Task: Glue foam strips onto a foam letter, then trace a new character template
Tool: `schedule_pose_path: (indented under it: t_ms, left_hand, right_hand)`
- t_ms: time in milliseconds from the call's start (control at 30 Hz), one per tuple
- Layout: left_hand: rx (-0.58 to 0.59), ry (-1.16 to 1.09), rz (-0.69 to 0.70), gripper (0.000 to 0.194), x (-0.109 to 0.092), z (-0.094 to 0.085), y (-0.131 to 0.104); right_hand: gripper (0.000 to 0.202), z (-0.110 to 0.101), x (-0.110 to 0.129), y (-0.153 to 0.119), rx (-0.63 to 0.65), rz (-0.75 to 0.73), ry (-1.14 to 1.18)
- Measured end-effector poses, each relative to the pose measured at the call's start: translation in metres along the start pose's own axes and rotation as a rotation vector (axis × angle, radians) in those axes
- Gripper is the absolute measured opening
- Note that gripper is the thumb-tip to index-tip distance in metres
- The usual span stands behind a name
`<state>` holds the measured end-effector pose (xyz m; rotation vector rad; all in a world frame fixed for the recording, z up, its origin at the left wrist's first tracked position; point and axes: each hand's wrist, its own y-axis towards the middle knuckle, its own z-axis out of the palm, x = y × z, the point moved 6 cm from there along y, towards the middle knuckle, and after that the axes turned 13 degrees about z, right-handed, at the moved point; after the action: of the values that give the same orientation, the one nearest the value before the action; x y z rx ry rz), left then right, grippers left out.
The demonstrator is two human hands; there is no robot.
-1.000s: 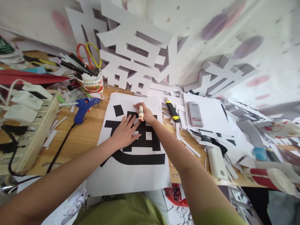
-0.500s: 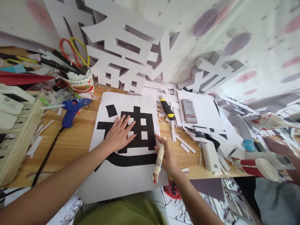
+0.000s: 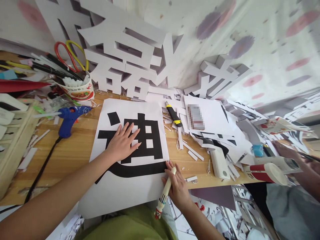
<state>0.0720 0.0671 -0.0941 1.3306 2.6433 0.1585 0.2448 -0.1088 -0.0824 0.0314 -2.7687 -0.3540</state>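
Note:
A white sheet [image 3: 105, 196] printed with a large black Chinese character [image 3: 155, 143] lies on the wooden table in front of me. My left hand [image 3: 123, 141] rests flat on the character's middle, fingers spread. Between the fingers of my right hand [image 3: 178, 188] is a chunky cream multi-colour pen [image 3: 165, 193], its pointed end up by the fingers and its decorated end toward me. The fingertips of that hand touch the sheet's right edge, by the end of the character's long bottom stroke.
A yellow-black utility knife [image 3: 173, 114] and paper strips lie right of the sheet. Left are a blue glue gun [image 3: 68, 120] and a tub [image 3: 81, 91] with pens and scissors. White cut-out characters [image 3: 127, 50] lean behind. Another person's hand [image 3: 287, 153] shows at far right, near a paper cup [image 3: 265, 173].
My right hand has slid down the sheet's right edge, toward me, with the pen still in it. My left hand keeps its place on the character. The view has shifted slightly right.

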Motion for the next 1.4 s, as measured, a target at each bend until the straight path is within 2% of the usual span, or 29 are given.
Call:
schedule_pose_path:
  t_ms: [133,267,367,467,567,667,733,800,900,1067,1167,1267,1400]
  left_hand:
    - [0.003,-0.002,-0.003,0.062,0.000,0.000,0.000]
    - [0.001,-0.001,-0.001,0.061,-0.001,0.000,0.001]
    - [-0.010,-0.005,-0.008,0.061,-0.001,-0.001,0.001]
    - [-0.025,-0.005,-0.016,0.060,-0.001,-0.001,0.001]
    - [-0.047,-0.010,-0.016,0.059,0.000,0.000,0.001]
    - [-0.069,-0.020,-0.011,0.059,0.001,0.000,0.001]
    - [-0.076,-0.028,-0.014,0.059,0.001,-0.001,0.001]
    - [-0.073,-0.038,-0.022,0.059,0.002,-0.002,0.002]
    - [-0.057,-0.045,-0.023,0.058,0.002,-0.003,0.003]
    - [-0.062,-0.038,-0.014,0.057,-0.001,-0.004,0.002]
    - [-0.086,-0.056,-0.013,0.056,0.001,-0.006,0.003]
    - [-0.080,-0.078,-0.036,0.056,0.012,-0.007,0.014]
    - [-0.047,-0.075,-0.059,0.057,0.036,-0.003,0.039]
  right_hand:
    - [0.029,-0.001,-0.002,-0.001,0.031,-0.035,-0.030]
    - [0.031,-0.012,-0.006,0.009,0.036,-0.038,-0.018]
    - [0.029,-0.024,-0.014,0.038,-0.023,0.107,0.056]
    - [0.016,-0.022,-0.013,0.090,-0.033,0.230,0.192]
    - [0.016,0.002,0.009,0.156,0.067,0.188,0.339]
    - [0.024,0.044,0.033,0.218,0.242,0.274,0.628]
    - [0.031,0.069,0.044,0.247,0.268,0.348,0.877]
    - [0.036,0.090,0.052,0.265,0.315,0.360,1.056]
    - [0.034,0.103,0.050,0.275,0.332,0.312,1.113]
    - [0.020,0.096,0.021,0.282,0.208,0.347,1.027]
    - [0.014,0.093,0.017,0.283,0.193,0.350,1.021]
    - [0.021,0.095,0.018,0.282,0.207,0.362,0.956]
    - [0.025,0.096,0.016,0.281,0.159,0.427,0.893]
